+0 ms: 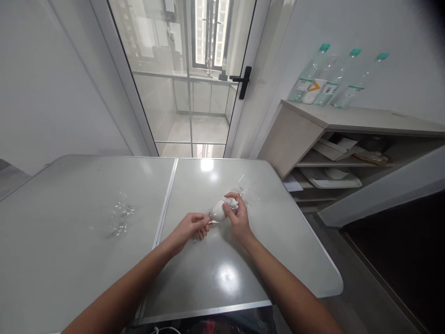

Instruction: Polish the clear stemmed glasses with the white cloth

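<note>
A white, rounded object with what looks like clear plastic film about it is held just above the table; its exact kind I cannot make out. My right hand is closed round its right part, thumb on the near side and fingers over the far side. At its left end, my left hand pinches the clear film between thumb and fingers. Just beyond my right hand lies crumpled clear plastic film. Part of the white object is hidden behind my right fingers.
The glossy grey table has a metal seam down its middle. More crumpled clear plastic lies on its left half. At right stands a wooden shelf unit with several plastic bottles on top. A glass door is behind the table.
</note>
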A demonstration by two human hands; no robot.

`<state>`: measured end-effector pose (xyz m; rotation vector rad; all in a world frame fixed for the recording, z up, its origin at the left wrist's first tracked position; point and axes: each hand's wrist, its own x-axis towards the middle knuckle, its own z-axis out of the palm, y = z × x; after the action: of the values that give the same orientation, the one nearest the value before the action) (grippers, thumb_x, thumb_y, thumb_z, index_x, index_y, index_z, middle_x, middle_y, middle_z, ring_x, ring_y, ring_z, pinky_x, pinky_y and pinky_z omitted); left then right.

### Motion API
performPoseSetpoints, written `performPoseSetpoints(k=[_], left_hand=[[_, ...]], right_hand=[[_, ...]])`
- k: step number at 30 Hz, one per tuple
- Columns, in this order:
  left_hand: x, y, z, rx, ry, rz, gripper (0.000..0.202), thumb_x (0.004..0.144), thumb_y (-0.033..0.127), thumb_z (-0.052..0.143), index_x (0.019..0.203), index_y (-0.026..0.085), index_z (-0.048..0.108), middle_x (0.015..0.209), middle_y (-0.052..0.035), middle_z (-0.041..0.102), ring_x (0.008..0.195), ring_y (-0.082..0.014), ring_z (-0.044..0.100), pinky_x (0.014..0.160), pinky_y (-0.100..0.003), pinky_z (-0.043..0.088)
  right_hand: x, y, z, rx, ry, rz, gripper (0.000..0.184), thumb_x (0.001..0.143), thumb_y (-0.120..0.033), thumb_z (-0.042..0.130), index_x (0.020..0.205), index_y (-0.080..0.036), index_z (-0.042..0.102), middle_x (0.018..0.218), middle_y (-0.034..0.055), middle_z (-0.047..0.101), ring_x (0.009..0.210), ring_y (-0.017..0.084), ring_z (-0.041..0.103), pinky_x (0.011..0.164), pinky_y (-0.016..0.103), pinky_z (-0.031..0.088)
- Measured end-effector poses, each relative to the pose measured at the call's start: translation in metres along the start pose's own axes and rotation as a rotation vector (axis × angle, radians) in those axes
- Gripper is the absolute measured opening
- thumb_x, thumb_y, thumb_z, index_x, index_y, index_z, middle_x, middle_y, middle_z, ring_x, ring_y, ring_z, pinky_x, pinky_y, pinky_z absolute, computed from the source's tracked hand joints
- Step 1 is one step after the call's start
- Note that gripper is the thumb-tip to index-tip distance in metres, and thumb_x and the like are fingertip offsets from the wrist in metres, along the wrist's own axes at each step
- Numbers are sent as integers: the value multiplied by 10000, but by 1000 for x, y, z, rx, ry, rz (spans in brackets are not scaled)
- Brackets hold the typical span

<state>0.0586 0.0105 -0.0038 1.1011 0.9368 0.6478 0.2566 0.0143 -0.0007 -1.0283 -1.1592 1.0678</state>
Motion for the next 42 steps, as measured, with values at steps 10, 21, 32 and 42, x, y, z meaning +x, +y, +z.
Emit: performPoseSetpoints(k=[10,21,32,42], left_hand=[[-1,1,2,-116,-78,-113,384,859,514,709,838,131,705,619,54,404,462,-50,290,510,-239,338],[-1,-3,6,467,276,231,295,820,454,752,959,195,727,755,-33,679,659,-165,575,646,-276,421],[-3,8,-1,-245,-313,-152,248,775,344,755,790,141,612,658,50,425,505,-61,339,530,-227,348],[1,-14,16,737,243,303,354,1007,364,447,732,185,581,626,4,560,575,-141,509,612,-265,362]], right_hand=[[3,2,-1,132,-9,103,347,912,-513,665,1133,-261,575,721,-40,499,605,147,482,579,257,396],[0,9,4,-79,36,63,322,909,-452,698,1123,-243,579,778,-30,533,658,142,493,608,257,405],[0,-2,-3,181,-65,40,313,913,-421,698,1160,-270,579,799,-32,518,663,134,496,614,246,406],[0,0,3,-71,19,34,257,939,-438,654,1109,-255,596,739,-41,514,632,135,489,582,243,396]])
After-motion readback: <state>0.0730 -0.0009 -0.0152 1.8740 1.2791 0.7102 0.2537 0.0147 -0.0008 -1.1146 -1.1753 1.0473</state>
